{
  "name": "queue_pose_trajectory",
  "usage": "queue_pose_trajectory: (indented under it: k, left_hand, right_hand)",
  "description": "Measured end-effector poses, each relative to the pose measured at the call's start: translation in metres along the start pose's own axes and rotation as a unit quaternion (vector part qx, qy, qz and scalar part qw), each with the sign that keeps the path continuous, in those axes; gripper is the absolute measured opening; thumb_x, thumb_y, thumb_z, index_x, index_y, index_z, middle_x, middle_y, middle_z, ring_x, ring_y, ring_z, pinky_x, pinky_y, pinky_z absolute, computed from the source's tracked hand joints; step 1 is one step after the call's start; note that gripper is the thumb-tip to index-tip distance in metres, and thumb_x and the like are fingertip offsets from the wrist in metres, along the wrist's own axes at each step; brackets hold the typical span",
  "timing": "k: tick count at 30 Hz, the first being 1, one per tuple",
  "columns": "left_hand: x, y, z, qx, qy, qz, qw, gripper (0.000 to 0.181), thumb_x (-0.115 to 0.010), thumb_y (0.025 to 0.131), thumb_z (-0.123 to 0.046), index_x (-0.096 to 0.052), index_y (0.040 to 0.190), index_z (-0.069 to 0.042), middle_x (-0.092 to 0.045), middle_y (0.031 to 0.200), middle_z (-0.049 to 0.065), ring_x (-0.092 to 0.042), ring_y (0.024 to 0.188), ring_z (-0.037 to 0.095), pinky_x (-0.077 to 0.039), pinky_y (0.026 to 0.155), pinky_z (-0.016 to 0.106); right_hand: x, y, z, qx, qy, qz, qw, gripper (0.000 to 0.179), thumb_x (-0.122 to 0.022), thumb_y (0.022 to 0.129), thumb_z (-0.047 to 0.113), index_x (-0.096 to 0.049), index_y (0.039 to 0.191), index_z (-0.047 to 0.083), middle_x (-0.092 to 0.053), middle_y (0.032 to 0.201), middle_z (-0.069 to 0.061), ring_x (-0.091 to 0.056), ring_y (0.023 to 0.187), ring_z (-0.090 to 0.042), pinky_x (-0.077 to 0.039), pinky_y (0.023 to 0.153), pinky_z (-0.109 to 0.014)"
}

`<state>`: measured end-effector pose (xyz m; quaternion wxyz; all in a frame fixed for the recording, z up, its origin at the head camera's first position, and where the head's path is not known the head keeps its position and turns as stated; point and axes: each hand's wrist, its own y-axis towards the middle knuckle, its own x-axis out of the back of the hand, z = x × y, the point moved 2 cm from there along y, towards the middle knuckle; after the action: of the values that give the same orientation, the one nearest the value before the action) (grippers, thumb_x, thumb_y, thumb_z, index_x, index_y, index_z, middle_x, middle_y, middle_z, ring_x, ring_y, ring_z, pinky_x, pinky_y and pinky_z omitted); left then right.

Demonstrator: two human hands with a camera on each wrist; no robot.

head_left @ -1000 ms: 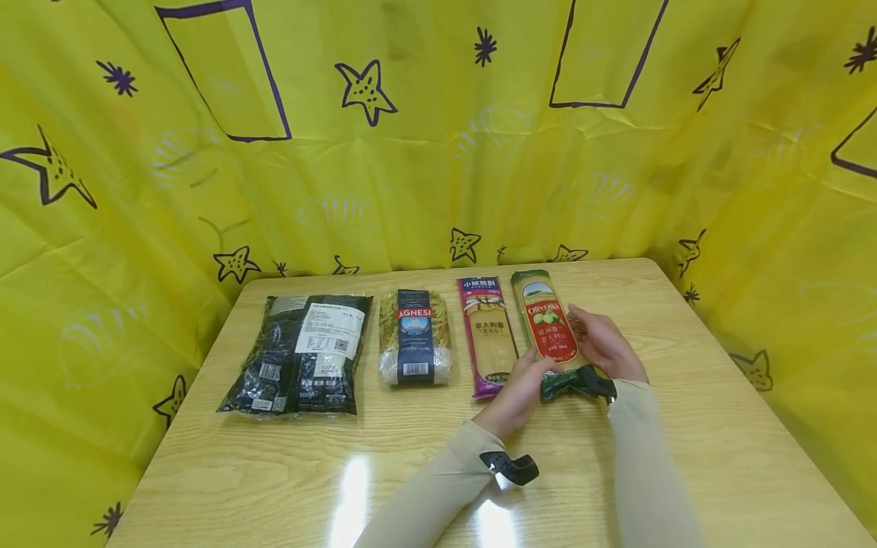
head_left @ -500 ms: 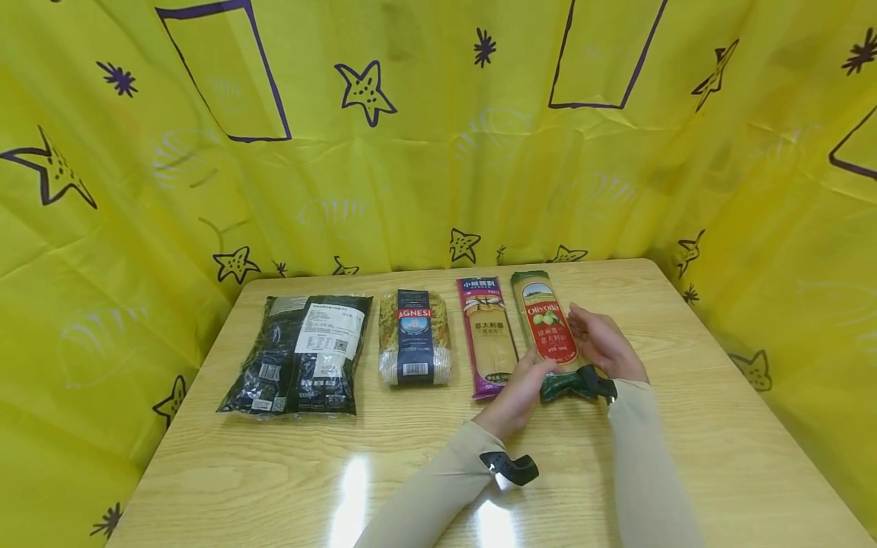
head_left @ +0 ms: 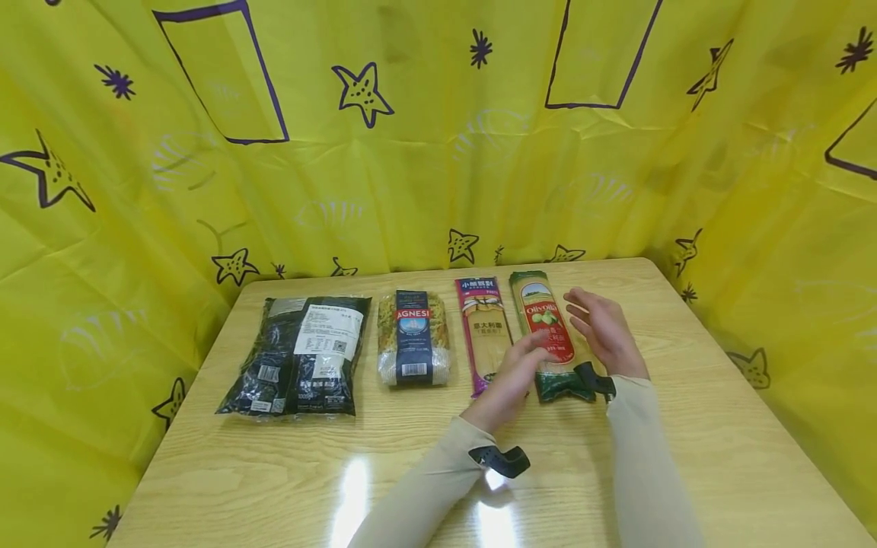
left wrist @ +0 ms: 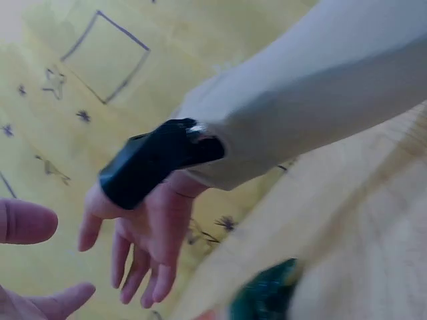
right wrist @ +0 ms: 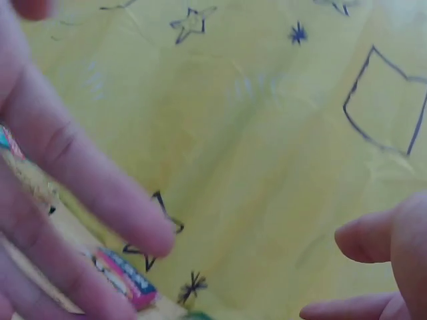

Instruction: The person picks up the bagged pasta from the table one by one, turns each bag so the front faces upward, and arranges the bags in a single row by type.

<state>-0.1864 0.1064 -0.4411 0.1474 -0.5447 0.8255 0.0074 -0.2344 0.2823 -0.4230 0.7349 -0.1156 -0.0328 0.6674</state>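
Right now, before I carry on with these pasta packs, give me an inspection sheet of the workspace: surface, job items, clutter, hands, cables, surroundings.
Surface: wooden table, light grain, glare spots near the front edge.
Job's things: green Olivoila spaghetti pack lying flat at the right end of the row, between the two hands.
Clutter: purple spaghetti pack, AGNESI pasta bag and black bag, side by side to its left.
Grippers: left hand open, fingers straight, over the green pack's left edge; right hand open beside its right edge. Neither grips it.
Cables: nothing seen; black wrist mounts only.
Surroundings: yellow curtain with stars round the table.
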Motion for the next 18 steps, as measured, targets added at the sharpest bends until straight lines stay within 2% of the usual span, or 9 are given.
queue_pose_trajectory:
  k: [3, 5, 8, 10, 13, 15, 18]
  left_hand:
    - [0.006, -0.004, -0.013, -0.019, 0.012, 0.019, 0.9996, 0.051, -0.056, 0.098, -0.016, -0.053, 0.148, -0.004, -0.050, 0.157, 0.016, -0.044, 0.147, 0.035, -0.030, 0.127, 0.055]
    - [0.012, -0.007, -0.022, -0.028, 0.007, 0.033, 0.9990, 0.047, -0.054, 0.100, -0.017, -0.054, 0.146, -0.005, -0.051, 0.156, 0.015, -0.045, 0.147, 0.033, -0.030, 0.128, 0.053]
    - [0.022, -0.014, -0.038, -0.046, -0.014, 0.050, 0.9976, 0.044, -0.051, 0.102, -0.013, -0.055, 0.144, -0.003, -0.052, 0.154, 0.015, -0.046, 0.147, 0.032, -0.030, 0.129, 0.048]
    - [0.031, -0.020, -0.048, -0.057, -0.020, 0.053, 0.9968, 0.043, -0.050, 0.102, -0.011, -0.055, 0.143, 0.000, -0.054, 0.153, 0.016, -0.048, 0.146, 0.033, -0.031, 0.128, 0.047]
    - [0.047, -0.029, -0.060, -0.074, -0.017, 0.058, 0.9955, 0.045, -0.048, 0.102, -0.009, -0.053, 0.144, 0.003, -0.053, 0.152, 0.019, -0.049, 0.145, 0.034, -0.032, 0.128, 0.048]
    - [0.059, -0.034, -0.068, -0.087, -0.011, 0.062, 0.9942, 0.046, -0.048, 0.101, -0.009, -0.051, 0.145, 0.005, -0.051, 0.153, 0.022, -0.047, 0.146, 0.038, -0.031, 0.128, 0.049]
    - [0.077, -0.045, -0.080, -0.100, -0.002, 0.064, 0.9929, 0.049, -0.048, 0.100, -0.009, -0.049, 0.147, 0.005, -0.050, 0.154, 0.023, -0.047, 0.146, 0.038, -0.031, 0.128, 0.049]
  right_hand:
    - [-0.005, -0.007, 0.011, 0.038, 0.003, -0.003, 0.9993, 0.047, -0.050, 0.108, 0.039, -0.049, 0.142, 0.006, -0.060, 0.124, 0.012, -0.039, 0.149, -0.027, -0.019, 0.132, -0.049]
    - [-0.012, -0.014, 0.020, 0.064, 0.011, 0.003, 0.9979, 0.044, -0.053, 0.107, 0.039, -0.053, 0.138, 0.007, -0.063, 0.116, 0.017, -0.050, 0.137, -0.018, -0.020, 0.132, -0.051]
    - [-0.026, -0.025, 0.032, 0.104, 0.019, 0.024, 0.9941, 0.037, -0.056, 0.106, 0.038, -0.058, 0.132, 0.011, -0.067, 0.115, 0.016, -0.059, 0.122, -0.006, -0.026, 0.130, -0.048]
    - [-0.039, -0.032, 0.039, 0.132, 0.021, 0.041, 0.9902, 0.032, -0.056, 0.106, 0.036, -0.061, 0.128, 0.014, -0.069, 0.117, 0.015, -0.063, 0.119, -0.004, -0.035, 0.126, -0.040]
    - [-0.059, -0.041, 0.045, 0.170, 0.020, 0.063, 0.9832, 0.025, -0.055, 0.107, 0.033, -0.063, 0.125, 0.017, -0.070, 0.118, 0.013, -0.065, 0.118, -0.004, -0.049, 0.114, -0.026]
    - [-0.071, -0.046, 0.048, 0.188, 0.019, 0.072, 0.9793, 0.030, -0.055, 0.107, 0.030, -0.062, 0.130, 0.012, -0.070, 0.120, 0.010, -0.065, 0.118, -0.005, -0.052, 0.107, -0.020]
    - [-0.086, -0.054, 0.052, 0.198, 0.011, 0.079, 0.9770, 0.041, -0.055, 0.107, 0.030, -0.056, 0.138, 0.003, -0.067, 0.126, 0.005, -0.062, 0.125, -0.012, -0.052, 0.108, -0.021]
